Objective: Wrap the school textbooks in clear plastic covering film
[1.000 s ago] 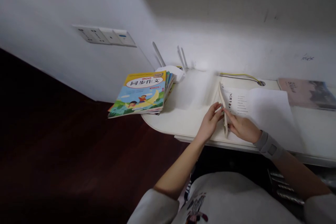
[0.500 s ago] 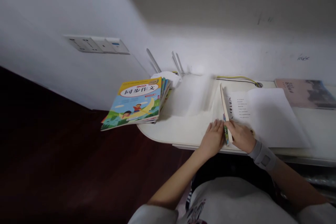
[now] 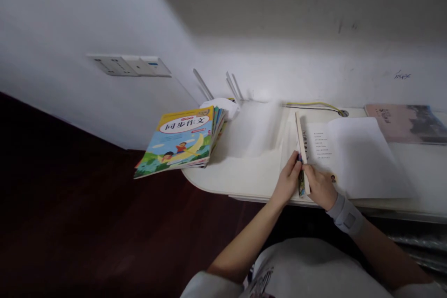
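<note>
The book (image 3: 301, 142) stood on edge on the white desk (image 3: 220, 174), running away from the person's body, between the two hands. The left hand (image 3: 288, 181) was against the book's left side, over its coloured cover; its fingers lay close together, touching the book, though I could not tell whether its thumb was clamping. The right hand (image 3: 320, 187) was on the book's right side at the near end, fingers curled and clamped on the book, their undersides hidden. A grey band (image 3: 346, 214) circled the right wrist.

Just right of the book lay a printed page (image 3: 321, 142), and right of that a blank page (image 3: 359, 149); I could not tell whether either was joined to the book. Farther right of the book was a pink book (image 3: 401, 123). Well to the book's left sat a stack (image 3: 178, 142) of books, the top one yellow and blue. Beyond the book, a yellow cable (image 3: 310, 103) ran along the wall (image 3: 272, 70).
</note>
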The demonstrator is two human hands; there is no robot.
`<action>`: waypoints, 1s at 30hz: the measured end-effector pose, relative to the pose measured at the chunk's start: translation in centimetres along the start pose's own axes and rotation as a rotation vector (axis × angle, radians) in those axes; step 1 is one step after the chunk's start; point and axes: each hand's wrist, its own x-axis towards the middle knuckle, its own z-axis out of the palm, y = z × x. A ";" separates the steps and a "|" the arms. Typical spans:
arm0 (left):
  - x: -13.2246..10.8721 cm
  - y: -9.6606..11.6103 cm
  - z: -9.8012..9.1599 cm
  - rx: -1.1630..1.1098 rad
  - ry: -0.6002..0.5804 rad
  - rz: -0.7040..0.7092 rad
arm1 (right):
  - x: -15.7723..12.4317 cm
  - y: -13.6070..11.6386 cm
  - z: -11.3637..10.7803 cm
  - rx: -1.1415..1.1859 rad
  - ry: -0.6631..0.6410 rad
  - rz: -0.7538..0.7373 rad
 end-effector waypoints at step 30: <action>3.5 -4.6 -2.5 1.066 0.005 0.206 | -3.8 7.3 -4.9 -0.358 -0.202 -0.039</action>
